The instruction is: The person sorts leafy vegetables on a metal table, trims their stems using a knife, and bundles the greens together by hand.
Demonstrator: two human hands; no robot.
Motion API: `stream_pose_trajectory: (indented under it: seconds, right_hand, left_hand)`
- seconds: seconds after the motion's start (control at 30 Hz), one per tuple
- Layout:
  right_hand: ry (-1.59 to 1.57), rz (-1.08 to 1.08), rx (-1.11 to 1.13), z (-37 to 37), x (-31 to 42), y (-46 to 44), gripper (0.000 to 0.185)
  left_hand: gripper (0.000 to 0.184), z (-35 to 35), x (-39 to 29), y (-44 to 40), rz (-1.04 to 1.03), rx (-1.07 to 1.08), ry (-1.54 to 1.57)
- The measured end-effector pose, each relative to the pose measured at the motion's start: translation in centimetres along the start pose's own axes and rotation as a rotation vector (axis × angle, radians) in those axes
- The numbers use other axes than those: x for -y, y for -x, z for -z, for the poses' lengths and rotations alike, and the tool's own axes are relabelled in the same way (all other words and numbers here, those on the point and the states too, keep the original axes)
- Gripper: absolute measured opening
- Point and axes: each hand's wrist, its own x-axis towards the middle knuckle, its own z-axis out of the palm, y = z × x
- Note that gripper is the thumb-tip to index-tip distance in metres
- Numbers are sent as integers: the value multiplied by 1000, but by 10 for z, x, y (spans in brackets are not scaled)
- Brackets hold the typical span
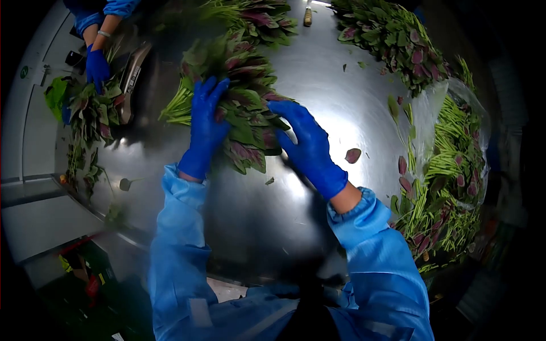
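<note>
A bunch of amaranth (247,122), green leaves with purple centres, lies on the metal table with its pale green stems pointing left. My left hand (206,133), in a blue glove, rests on the near side of the bunch where stems meet leaves, fingers stretched out. At the leafy right end is my right hand (310,148), also gloved, its thumb and fingers apart at the leaf edges. More amaranth (256,17) lies just behind the bunch.
A large amaranth pile (392,42) lies far right, and stems fill a clear plastic bag (424,122) at right. A brown-handled tool (307,17) lies at the back. At left, another person's gloved hand (98,68) is over greens beside a device (133,77). A loose leaf (353,155) lies nearby.
</note>
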Motion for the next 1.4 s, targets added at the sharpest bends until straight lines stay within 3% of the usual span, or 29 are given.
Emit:
stream_pose_trajectory:
  seconds: [0.17, 0.27, 0.47, 0.67, 0.8, 1.0, 1.07, 1.27, 1.4]
  right_hand:
    - [322, 223, -90, -42, -12, -50, 49]
    - [359, 306, -61, -52, -31, -67, 37]
    - [165, 202, -57, -48, -25, -86, 21]
    - [-84, 65, -21, -64, -9, -85, 19]
    - [-178, 89, -75, -77, -13, -81, 17]
    - [-789, -383, 113, -78, -14, -71, 15]
    - [-889, -439, 84, -83, -22, -69, 16]
    - [-1047, -568, 19, -96, -40, -58, 17]
    - [-1074, -683, -5, -105, -46, -52, 18]
  left_hand:
    - [73, 11, 4, 2, 21, 27, 130]
    - [69, 15, 5, 4, 7, 24, 133]
    - [55, 13, 14, 3, 86, -71, 327]
    - [41, 5, 32, -15, -50, -140, -155]
    - [34, -4, 44, -12, -50, -158, -246]
    - [29, -2, 47, -13, -57, -132, -125]
    - [29, -2, 50, -11, -41, -110, -108]
    - [29, -2, 58, -12, -146, -122, -92]
    - [30, -10, 64, -6, -29, -151, 39]
